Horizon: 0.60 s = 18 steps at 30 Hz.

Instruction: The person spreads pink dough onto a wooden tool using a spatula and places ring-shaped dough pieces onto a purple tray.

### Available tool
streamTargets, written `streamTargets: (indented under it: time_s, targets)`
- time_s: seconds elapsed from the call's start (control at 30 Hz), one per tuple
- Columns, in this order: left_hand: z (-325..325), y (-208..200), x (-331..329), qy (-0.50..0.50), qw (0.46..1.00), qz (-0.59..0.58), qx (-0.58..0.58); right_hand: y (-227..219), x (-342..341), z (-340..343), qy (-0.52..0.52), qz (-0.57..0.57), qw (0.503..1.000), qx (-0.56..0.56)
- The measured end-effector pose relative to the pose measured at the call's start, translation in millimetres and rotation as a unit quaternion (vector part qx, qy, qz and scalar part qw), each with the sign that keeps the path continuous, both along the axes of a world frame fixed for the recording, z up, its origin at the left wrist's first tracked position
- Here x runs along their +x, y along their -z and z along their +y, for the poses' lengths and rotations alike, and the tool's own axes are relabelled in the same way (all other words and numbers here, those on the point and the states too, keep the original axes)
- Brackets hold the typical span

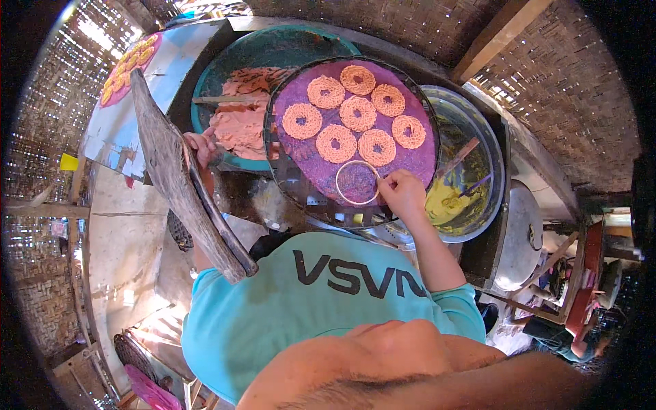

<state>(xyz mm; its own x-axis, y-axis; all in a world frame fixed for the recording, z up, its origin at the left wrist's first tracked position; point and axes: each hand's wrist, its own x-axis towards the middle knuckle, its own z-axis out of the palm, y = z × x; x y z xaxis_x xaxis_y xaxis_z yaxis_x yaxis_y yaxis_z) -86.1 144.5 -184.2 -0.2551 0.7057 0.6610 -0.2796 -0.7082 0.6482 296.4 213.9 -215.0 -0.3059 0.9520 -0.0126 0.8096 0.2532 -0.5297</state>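
Note:
My right hand [402, 197] pinches a thin pale ring [337, 183] between thumb and fingers. It lies low over the near part of a round tray, whose purple cloth [301, 156] bears several orange dough rings [357, 113] with a coarse, stringy texture. To the left, my left hand [201, 147] is closed on a long, weathered wooden tool [179, 171] made of two bars lying close together. The tool slants from the far left down to my chest. It partly hides the left fingers.
Behind the left hand, a green basin [314, 42] contains orange dough [239, 130] and a wooden stick. Right of the tray, a metal basin [497, 171] has yellow batter [444, 202] and a paddle. A rounded metal lid [525, 236] stands beside it. Yellow rings [130, 68] lie far left.

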Motion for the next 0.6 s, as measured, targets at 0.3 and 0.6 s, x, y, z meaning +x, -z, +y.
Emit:
streamTargets:
  time_s: [0.3, 0.6]
  targets:
    - [-17.0, -23.3, 27.2, -0.178, 0.978, 0.089, -0.061, -10.7, 7.5, -4.2, 0.029, 0.055, 0.987, 0.15]
    - [28.6, -107.2, 139.6, -0.381, 0.732, 0.56, 0.074, -186.5, -44.2, 19.3, -0.242, 0.218, 0.857, 0.399]
